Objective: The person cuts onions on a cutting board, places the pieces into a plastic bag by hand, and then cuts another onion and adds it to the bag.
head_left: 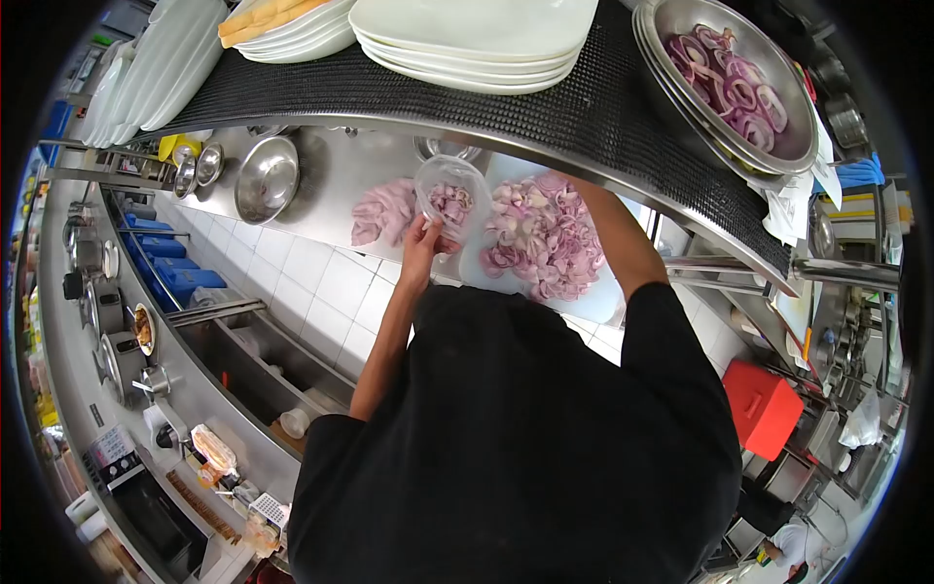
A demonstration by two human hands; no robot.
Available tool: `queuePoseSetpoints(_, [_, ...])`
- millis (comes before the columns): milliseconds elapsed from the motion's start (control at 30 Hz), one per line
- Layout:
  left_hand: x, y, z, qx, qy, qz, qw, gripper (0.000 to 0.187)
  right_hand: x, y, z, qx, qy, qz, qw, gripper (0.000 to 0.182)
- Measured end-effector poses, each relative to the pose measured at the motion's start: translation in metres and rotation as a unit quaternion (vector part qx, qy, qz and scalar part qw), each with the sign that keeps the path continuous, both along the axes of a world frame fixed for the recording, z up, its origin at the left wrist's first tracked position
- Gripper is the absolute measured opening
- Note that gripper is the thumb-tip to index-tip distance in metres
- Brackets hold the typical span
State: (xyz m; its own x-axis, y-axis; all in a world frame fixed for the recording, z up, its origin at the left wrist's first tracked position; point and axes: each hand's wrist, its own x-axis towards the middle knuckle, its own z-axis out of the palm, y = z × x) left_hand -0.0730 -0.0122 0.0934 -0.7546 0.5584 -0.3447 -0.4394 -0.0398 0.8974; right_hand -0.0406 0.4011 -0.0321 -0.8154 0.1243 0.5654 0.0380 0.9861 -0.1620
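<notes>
My left hand (425, 237) is closed on the near rim of a clear plastic tub (470, 212), with the thumb at its edge. Sliced red onion (450, 203) lies inside the tub, which is tilted toward me. To its right, a large heap of sliced onion (545, 238) covers most of a pale cutting board (605, 292). My right forearm (623, 234) reaches over the board's right side, and the hand is hidden under the overhead shelf. Left of the tub lies a crumpled pale pink heap (381, 211), cloth-like in look.
An overhead shelf (321, 102) crosses in front, bearing stacked white plates (472, 68) and a metal bowl (803, 146) of onion rings. Steel bowls (268, 180) stand on the counter at left. A red bin (762, 409) is at my right, blue crates (170, 258) at left.
</notes>
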Motion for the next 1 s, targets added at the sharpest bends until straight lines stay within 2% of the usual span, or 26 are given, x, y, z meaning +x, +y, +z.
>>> queuePoseSetpoints(167, [0.007,-0.006,0.004,-0.013,-0.002,-0.008,1.000,0.026,0.037,-0.009,-0.006,-0.031,0.035,0.002,0.999,0.040])
queuePoseSetpoints(267, [0.008,-0.006,0.001,-0.019,-0.005,-0.016,1.000,0.025,0.065,-0.062,0.071,-0.205,-0.146,-0.120,0.961,0.051])
queuePoseSetpoints(367, [0.014,-0.007,-0.005,-0.021,-0.014,-0.024,0.999,0.024,0.062,-0.088,0.079,-0.329,-0.291,-0.137,0.888,0.069])
queuePoseSetpoints(467, [0.012,-0.001,0.001,-0.023,-0.008,-0.033,0.999,0.024,0.060,-0.122,0.070,-0.153,-0.183,-0.119,0.964,0.083])
queuePoseSetpoints(567, [0.007,-0.001,0.004,-0.041,0.011,-0.058,0.997,0.025,0.057,-0.145,0.084,-0.130,-0.286,-0.094,0.945,0.086])
queuePoseSetpoints(667, [0.001,-0.003,0.012,-0.063,0.037,-0.054,0.996,0.026,0.056,-0.157,0.075,-0.110,-0.301,-0.123,0.939,0.083])
queuePoseSetpoints(800, [-0.006,-0.007,0.020,-0.082,0.047,-0.053,0.994,0.034,0.060,-0.151,0.062,-0.122,-0.289,-0.087,0.946,0.070])
queuePoseSetpoints(900, [-0.011,-0.008,-0.007,-0.180,0.072,0.003,0.981,0.042,0.057,-0.140,0.059,-0.137,-0.299,-0.067,0.942,0.059])
queuePoseSetpoints(933, [-0.005,-0.001,0.015,-0.223,0.088,0.045,0.970,0.048,0.052,-0.135,0.058,-0.142,-0.318,-0.063,0.935,0.054])
queuePoseSetpoints(967, [-0.006,-0.001,0.011,-0.204,0.080,0.074,0.973,0.048,0.048,-0.130,0.057,-0.146,-0.337,-0.058,0.928,0.049])
queuePoseSetpoints(1000, [-0.015,0.003,0.004,-0.184,0.073,0.102,0.975,0.047,0.046,-0.128,0.058,-0.157,-0.342,-0.072,0.924,0.058])
